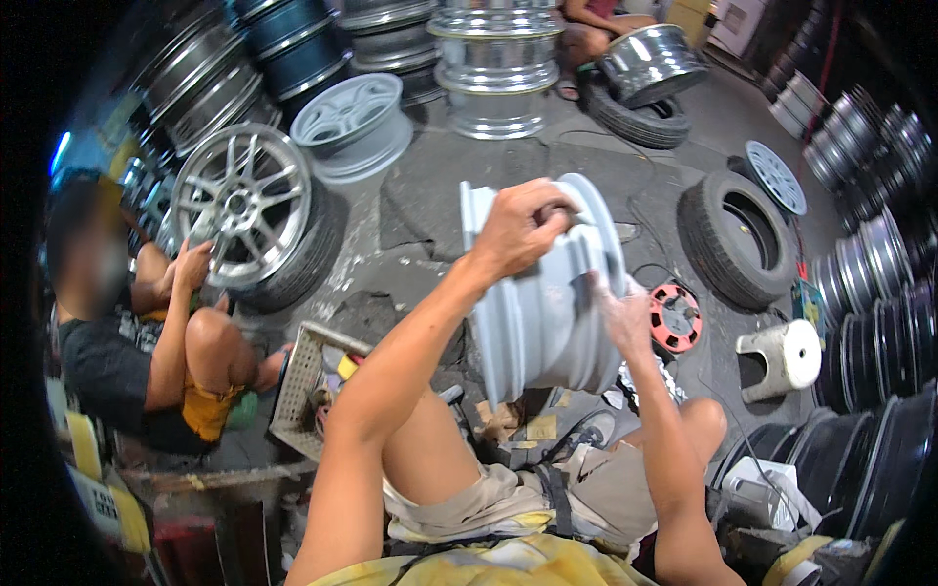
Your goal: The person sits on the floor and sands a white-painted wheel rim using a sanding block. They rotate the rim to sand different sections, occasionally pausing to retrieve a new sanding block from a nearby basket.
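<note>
A light grey wheel rim (537, 322) stands on its edge in front of me, its barrel facing up toward my hands. My left hand (523, 230) rests over its upper part with the fingers curled closed; whatever they hold, if anything, is hidden. Against the right side of the barrel, my right hand (623, 317) grips the rim, slightly blurred, with its thumb on the grey surface. Below the rim, pieces of brown cardboard (540, 427) lie on the floor by my shoe (591, 432).
A beige plastic basket (293, 391) sits left, beside a seated person holding a spray-like tool near a spoked wheel (239, 205). To the right are an orange cable reel (676, 319), a tire (738, 239) and a white stool (782, 359). Stacked rims (493, 73) line the back.
</note>
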Demonstrator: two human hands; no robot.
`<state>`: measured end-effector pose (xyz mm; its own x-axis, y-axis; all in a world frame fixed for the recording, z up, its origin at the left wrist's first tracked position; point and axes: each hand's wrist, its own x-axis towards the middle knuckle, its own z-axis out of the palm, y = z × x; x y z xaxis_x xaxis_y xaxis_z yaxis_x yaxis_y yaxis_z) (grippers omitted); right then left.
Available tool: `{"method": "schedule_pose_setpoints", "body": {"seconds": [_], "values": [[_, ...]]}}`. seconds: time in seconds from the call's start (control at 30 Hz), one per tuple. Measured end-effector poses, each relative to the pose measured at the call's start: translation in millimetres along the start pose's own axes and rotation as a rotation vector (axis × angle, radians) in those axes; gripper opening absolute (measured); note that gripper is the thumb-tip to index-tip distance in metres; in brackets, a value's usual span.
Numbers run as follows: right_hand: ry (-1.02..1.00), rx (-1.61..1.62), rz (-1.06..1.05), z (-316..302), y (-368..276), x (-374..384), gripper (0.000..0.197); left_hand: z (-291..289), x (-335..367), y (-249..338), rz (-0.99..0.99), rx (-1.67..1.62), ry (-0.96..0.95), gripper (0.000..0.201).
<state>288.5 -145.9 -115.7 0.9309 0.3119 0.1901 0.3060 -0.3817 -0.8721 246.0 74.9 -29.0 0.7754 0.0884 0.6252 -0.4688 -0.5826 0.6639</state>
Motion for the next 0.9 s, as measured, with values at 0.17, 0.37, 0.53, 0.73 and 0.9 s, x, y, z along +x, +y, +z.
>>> {"method": "schedule_pose_setpoints", "body": {"seconds": [0.17,0.37,0.53,0.73,0.9], "values": [[-0.057,-0.048,-0.007,-8,-12,-16,0.046,-1,-13,-15,-0.327,-0.259,0.182,0.014],[0.156,-0.340,-0.360,-29,-61,-5,0.063,10,-19,-16,-0.383,-0.290,-0.005,0.016],[0.057,-0.264,-0.756,-5,-99,34,0.064,-2,-17,-17,-0.437,-0.275,-0.046,0.018],[-0.224,0.114,-0.444,11,-60,62,0.038,-4,-10,-32,-0.552,-0.509,-0.145,0.020],[-0.239,0.546,-0.058,6,-59,69,0.027,0,-5,-28,-0.549,-0.626,-0.168,0.025]]}}
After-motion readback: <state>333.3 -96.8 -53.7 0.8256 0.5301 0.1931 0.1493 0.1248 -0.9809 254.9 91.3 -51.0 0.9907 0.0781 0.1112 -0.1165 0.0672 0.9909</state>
